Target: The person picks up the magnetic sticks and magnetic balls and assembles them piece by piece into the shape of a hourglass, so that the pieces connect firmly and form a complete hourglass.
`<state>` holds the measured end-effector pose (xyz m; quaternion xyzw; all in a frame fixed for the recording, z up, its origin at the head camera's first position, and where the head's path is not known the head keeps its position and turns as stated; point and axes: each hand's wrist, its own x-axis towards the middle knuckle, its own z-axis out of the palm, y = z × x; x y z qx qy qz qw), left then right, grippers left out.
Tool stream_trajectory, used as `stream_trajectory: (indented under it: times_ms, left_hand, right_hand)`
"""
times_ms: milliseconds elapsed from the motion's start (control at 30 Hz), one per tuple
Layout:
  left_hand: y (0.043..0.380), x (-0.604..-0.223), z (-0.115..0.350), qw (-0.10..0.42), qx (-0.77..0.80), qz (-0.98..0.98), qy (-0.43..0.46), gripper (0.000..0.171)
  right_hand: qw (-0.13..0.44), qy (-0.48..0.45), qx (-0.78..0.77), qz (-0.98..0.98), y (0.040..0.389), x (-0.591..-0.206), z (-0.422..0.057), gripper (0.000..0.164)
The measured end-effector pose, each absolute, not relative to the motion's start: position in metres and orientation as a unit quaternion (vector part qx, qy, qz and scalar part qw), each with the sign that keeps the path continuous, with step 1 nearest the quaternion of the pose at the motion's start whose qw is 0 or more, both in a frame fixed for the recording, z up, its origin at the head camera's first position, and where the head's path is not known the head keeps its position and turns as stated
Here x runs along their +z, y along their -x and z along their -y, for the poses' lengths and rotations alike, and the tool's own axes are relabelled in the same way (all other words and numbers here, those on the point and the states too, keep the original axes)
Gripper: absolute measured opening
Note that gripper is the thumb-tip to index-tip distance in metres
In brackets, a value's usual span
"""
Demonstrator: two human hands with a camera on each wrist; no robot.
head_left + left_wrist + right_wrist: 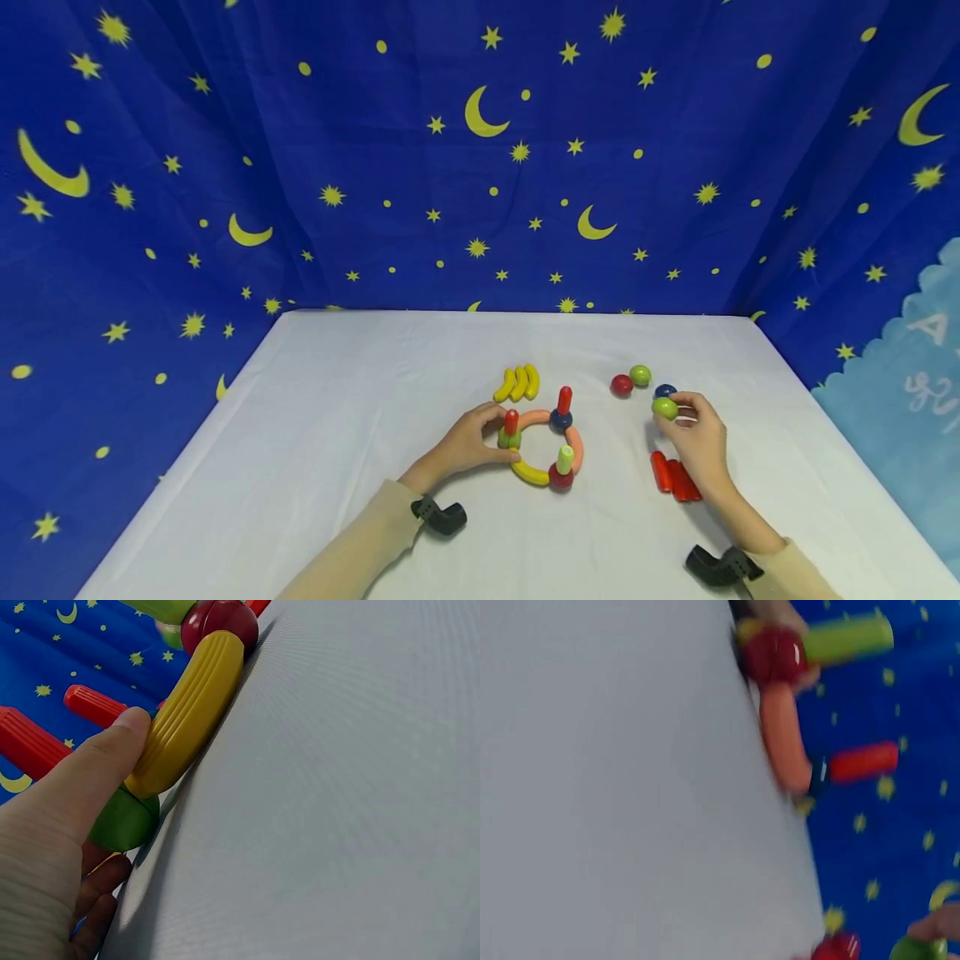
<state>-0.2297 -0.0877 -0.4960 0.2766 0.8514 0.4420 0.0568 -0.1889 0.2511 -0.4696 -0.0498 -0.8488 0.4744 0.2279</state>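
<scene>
A ring of toy pieces lies on the white table, with balls joined by curved rods. My left hand (468,437) holds the ring's left side, fingers and thumb around a green ball (127,817) that bears an upright red rod (512,422). The thumb lies against a yellow curved rod (191,712). That rod leads to a red ball (561,477) topped by a light green rod (566,458). Salmon curved rods (574,450) link the red ball, a blue ball (561,420) with a red rod, and the green ball. My right hand (699,437) pinches a loose green ball (664,408).
Behind the ring lie several yellow curved rods (517,383). A loose red ball (621,385), another green ball (640,375) and a blue ball (664,391) sit at the right. Red rods (681,482) lie below the right hand. A blue starry curtain (420,167) surrounds the table.
</scene>
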Motion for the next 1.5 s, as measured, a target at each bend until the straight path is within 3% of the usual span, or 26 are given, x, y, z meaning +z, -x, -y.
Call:
stream_trajectory:
  times_ms: [200, 467, 700, 967, 1200, 1500]
  left_hand:
    - [0.230, -0.497, 0.088, 0.051, 0.432, -0.853, -0.287, 0.046]
    - [0.230, -0.500, 0.087, 0.042, 0.444, -0.843, -0.302, 0.036]
    - [0.232, -0.502, 0.087, 0.027, 0.487, -0.820, -0.300, 0.023]
    - [0.223, -0.485, 0.089, 0.024, 0.522, -0.799, -0.297, 0.026]
    - [0.229, -0.494, 0.091, 0.024, 0.525, -0.800, -0.290, 0.025]
    - [0.227, -0.492, 0.093, 0.046, 0.552, -0.783, -0.284, 0.025]
  right_hand:
    - [0.213, -0.100, 0.556, 0.797, 0.173, -0.452, -0.208, 0.039]
    - [0.144, -0.179, 0.601, 0.766, 0.157, -0.439, -0.168, 0.039]
    - [0.121, -0.195, 0.600, 0.766, 0.154, -0.447, -0.158, 0.035]
    - [0.121, -0.223, 0.601, 0.758, 0.154, -0.451, -0.156, 0.036]
    - [0.124, -0.232, 0.595, 0.760, 0.154, -0.458, -0.155, 0.040]
    - [0.074, -0.201, 0.595, 0.775, 0.157, -0.478, -0.155, 0.042]
